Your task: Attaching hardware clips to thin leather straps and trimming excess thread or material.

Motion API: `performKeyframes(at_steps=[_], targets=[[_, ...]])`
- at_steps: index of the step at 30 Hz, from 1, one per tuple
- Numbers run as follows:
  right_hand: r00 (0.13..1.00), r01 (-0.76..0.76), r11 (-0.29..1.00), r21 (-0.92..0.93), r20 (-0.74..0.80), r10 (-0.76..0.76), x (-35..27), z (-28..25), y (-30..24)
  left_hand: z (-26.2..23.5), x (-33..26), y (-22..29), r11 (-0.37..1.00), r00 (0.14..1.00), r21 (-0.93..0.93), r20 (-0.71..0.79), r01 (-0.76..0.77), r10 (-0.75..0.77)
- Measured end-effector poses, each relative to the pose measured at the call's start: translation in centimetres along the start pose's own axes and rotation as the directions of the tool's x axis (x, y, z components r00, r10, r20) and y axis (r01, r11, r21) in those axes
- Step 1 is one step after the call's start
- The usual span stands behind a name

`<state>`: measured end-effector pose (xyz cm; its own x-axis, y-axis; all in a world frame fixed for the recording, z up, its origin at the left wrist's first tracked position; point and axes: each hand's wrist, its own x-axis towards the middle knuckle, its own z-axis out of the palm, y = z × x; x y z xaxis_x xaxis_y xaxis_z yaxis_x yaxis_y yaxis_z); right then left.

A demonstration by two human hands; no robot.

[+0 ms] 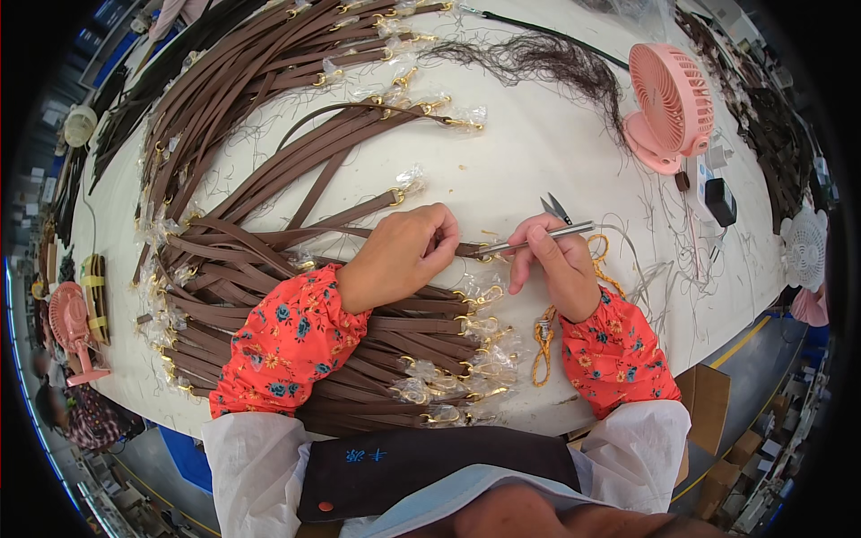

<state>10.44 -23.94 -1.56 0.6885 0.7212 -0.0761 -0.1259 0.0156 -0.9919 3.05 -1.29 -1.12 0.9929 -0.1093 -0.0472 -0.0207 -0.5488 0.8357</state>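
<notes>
My left hand (pixel 408 255) is closed, fingers curled in, around a brown leather strap (pixel 468 250) whose end pokes out to the right. A gold-coloured metal fitting (pixel 487 257) sits at that end. Between the thumb and fingers of my right hand (pixel 565 264) is a slim pair of silver tweezers (pixel 560 232), its tips reaching left to the strap end. Dark pointed scissor blades (pixel 557 208) stick up beyond the same hand; their handles are hidden. A yellow cord (pixel 543 345) hangs beside my right wrist.
Many brown straps (pixel 242 188) with gold clasps in clear plastic cover the white table (pixel 520 161) on the left and near side. Tangled dark threads (pixel 547 63) lie at the far side. A pink fan (pixel 668 103) stands far right, near a small black-faced device (pixel 720 202).
</notes>
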Motion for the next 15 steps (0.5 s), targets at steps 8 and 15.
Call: performKeyframes(at_steps=[8,15], targets=[[1.000,0.006,1.000,-0.012,0.009,-0.006,0.01,-0.01,0.08,-0.09,0.16,0.10,0.996,0.996,-0.094,-0.088,-0.002,-0.006],[1.000,-0.007,1.000,0.001,0.013,0.007,-0.03,0.03,0.16,-0.11,0.20,0.18,0.996,0.997,-0.083,-0.076,-0.021,0.015]])
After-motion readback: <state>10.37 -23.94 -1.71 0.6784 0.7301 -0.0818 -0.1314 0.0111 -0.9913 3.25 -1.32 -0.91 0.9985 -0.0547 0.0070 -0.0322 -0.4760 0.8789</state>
